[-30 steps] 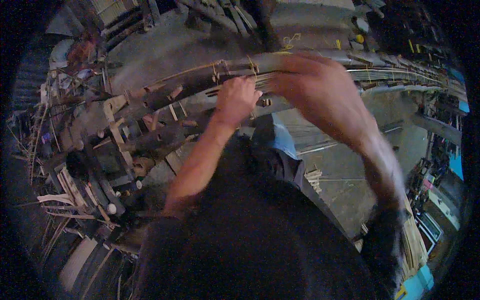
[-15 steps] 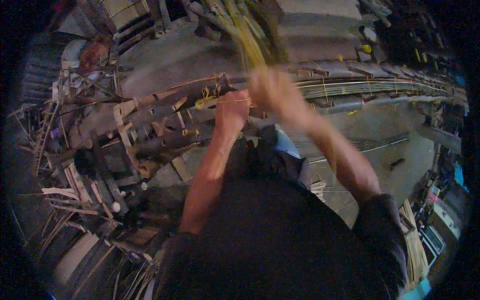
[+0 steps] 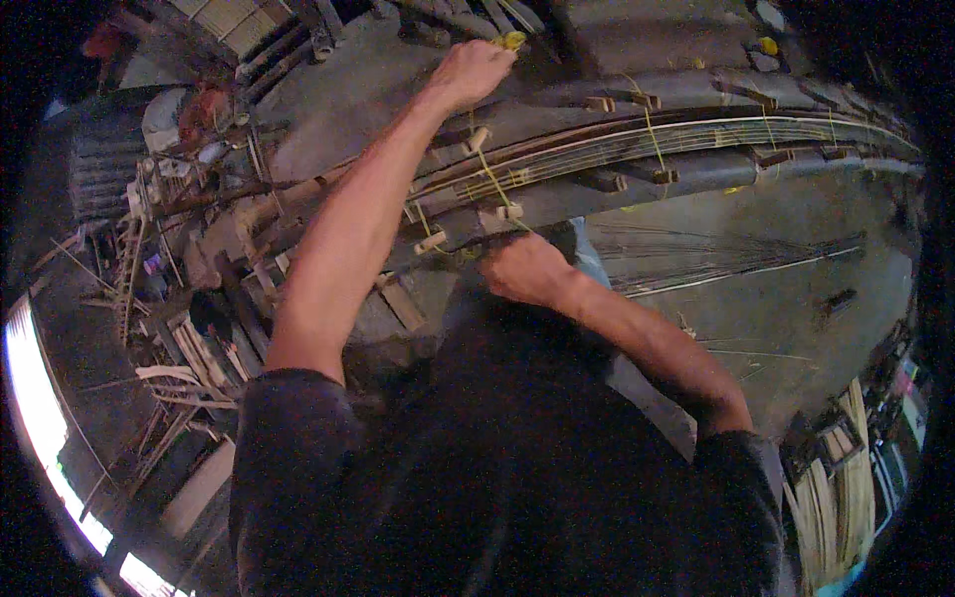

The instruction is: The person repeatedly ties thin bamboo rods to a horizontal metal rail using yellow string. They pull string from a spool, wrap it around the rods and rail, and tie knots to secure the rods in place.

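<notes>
Below my head camera, both of my bare arms reach forward over a long curved bundle of bamboo strips (image 3: 696, 134) that sweeps from the middle of the view toward the right edge. Dark curved bars run alongside it, with small pale wooden pegs (image 3: 432, 242) set across them. My left hand (image 3: 476, 68) is stretched far out and raised, its grip closed around the end of a yellow cord (image 3: 490, 179). That cord runs taut from my fist down across the bundle toward my right hand (image 3: 524, 269). My right hand sits close to my body, at the near edge of the bundle, fingers curled down onto the spot where the cord arrives. Whether it pinches the cord itself or only presses on the strips, I cannot tell. More yellow ties (image 3: 652, 129) wrap the bundle farther to the right. Loose thin strips (image 3: 736, 261) lie spread on the grey floor (image 3: 756, 328) just beyond my right forearm. Cluttered sticks and offcuts fill the left side.

As I judge it, the risk lies in the tension. If I pull too hard with my left hand, the cord could snap or slip out of my fist. If my right hand eases off, the wrap could loosen and the strips could spring apart. A peg could also pop free under the strain.
</notes>
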A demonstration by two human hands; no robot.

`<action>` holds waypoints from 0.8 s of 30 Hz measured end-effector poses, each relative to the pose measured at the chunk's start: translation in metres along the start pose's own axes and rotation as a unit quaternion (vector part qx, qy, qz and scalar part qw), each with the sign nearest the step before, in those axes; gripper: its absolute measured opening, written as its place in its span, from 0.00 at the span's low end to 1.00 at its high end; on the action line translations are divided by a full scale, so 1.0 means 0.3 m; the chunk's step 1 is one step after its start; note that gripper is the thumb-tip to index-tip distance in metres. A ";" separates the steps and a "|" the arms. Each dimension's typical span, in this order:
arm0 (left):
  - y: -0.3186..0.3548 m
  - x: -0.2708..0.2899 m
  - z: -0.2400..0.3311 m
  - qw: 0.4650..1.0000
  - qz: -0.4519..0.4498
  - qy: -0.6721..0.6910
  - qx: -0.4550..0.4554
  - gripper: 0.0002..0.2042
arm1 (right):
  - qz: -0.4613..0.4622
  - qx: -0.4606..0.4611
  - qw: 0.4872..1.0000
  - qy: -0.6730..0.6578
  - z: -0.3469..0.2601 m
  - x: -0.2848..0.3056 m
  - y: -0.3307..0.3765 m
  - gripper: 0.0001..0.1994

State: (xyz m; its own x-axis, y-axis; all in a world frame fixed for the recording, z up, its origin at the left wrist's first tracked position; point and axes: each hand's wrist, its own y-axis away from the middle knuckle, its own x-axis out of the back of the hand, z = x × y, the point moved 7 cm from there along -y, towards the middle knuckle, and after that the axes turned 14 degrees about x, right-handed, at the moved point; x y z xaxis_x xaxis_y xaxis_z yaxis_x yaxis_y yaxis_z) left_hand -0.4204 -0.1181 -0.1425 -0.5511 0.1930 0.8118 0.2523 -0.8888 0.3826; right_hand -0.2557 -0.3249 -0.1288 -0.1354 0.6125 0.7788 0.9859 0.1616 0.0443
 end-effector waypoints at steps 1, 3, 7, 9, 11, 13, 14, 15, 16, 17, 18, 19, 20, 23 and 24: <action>0.000 0.024 0.043 0.998 -0.061 0.017 -0.003 0.23 | 0.081 0.003 0.996 0.027 -0.025 0.027 0.030 0.15; 0.019 0.120 0.004 0.998 0.003 -0.025 -0.049 0.22 | 0.204 -0.024 0.972 -0.114 -0.090 0.037 0.091 0.20; 0.261 0.310 -0.158 0.988 0.137 0.005 -0.073 0.21 | 0.290 -0.128 0.843 -0.435 -0.140 -0.051 0.068 0.20; 0.424 0.341 -0.184 0.990 0.136 0.039 0.003 0.19 | 0.303 -0.160 0.835 -0.430 -0.074 -0.128 0.002 0.15; 0.558 0.292 -0.203 0.996 0.079 0.016 0.048 0.19 | 0.319 -0.190 0.825 -0.425 -0.034 -0.168 -0.056 0.11; 0.677 0.190 -0.287 0.987 0.134 0.084 -0.032 0.13 | 0.301 -0.123 0.942 -0.087 -0.206 0.253 -0.035 0.08; 0.720 0.113 -0.302 0.981 0.163 0.061 -0.082 0.12 | 0.264 -0.118 0.957 0.035 -0.283 0.446 -0.049 0.08; 0.761 0.084 -0.295 0.972 0.191 0.039 -0.130 0.11 | 0.194 -0.066 0.973 0.105 -0.374 0.598 -0.149 0.07; 0.789 0.102 -0.239 0.980 0.183 -0.064 -0.050 0.11 | 0.129 -0.025 0.972 0.193 -0.412 0.697 -0.263 0.07; 0.773 0.108 -0.238 0.976 0.207 -0.031 -0.061 0.11 | 0.092 0.016 0.972 0.215 -0.386 0.688 -0.389 0.07; 0.736 0.051 -0.266 0.972 0.223 0.006 -0.076 0.11 | 0.049 0.049 0.970 0.232 -0.330 0.657 -0.493 0.07; 0.687 0.003 -0.310 0.966 0.242 0.045 -0.085 0.12 | 0.150 0.118 0.962 0.195 -0.297 0.705 -0.548 0.08; 0.676 -0.043 -0.351 0.945 0.297 0.000 -0.138 0.11 | 0.242 0.196 0.940 0.141 -0.275 0.737 -0.591 0.09; 0.697 0.019 -0.318 0.970 0.231 0.037 -0.070 0.09 | -0.004 -0.162 0.984 0.073 0.020 0.643 -0.569 0.18; 0.698 -0.004 -0.314 0.976 0.211 0.022 -0.058 0.09 | -0.015 -0.238 0.970 0.053 0.141 0.537 -0.502 0.20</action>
State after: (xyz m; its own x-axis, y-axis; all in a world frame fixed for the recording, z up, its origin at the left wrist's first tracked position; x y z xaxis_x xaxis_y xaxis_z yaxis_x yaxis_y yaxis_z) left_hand -0.4418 -0.3435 -0.1048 -0.4526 -0.2157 0.8652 0.3731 -0.9271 -0.0360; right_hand -0.4302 -0.2179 -0.0365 -0.1794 0.5266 0.8310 0.9191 -0.2116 0.3325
